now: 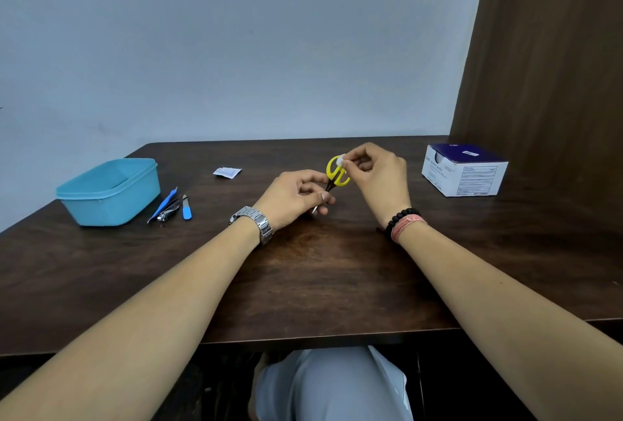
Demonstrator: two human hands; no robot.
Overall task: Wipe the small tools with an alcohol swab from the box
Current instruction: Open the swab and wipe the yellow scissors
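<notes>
While the left hand [296,194] grips the yellow-handled scissors [337,173] by the blades at frame centre, the right hand [374,167] pinches a white alcohol swab [341,160] against a handle loop. Wiping appears underway; next, the nail tools [170,207] at left, beside the blue tub [111,191], likely await the same.

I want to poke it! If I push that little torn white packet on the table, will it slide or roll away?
The packet looks flat and thin, so it would probably slide, not roll. It seems torn open and papery, so likely floppy and very light; a puff of air might move it.
</notes>
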